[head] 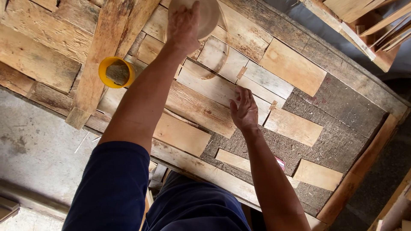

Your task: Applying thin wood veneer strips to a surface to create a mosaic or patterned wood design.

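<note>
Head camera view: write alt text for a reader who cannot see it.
A person's left hand holds a pale round object above a patchwork of wooden boards, while the right hand presses flat on them. A yellow cup sits nearby.

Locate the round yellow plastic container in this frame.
In the head view, the round yellow plastic container sits upper left on the board-covered wooden panel, beside a long diagonal plank, left of the left forearm.

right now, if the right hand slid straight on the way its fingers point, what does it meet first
The right hand lies flat on the pale boards, fingers pointing up the picture. Straight ahead, it would likely first meet the small tan tab lying on the boards, though depth is unclear.
</note>
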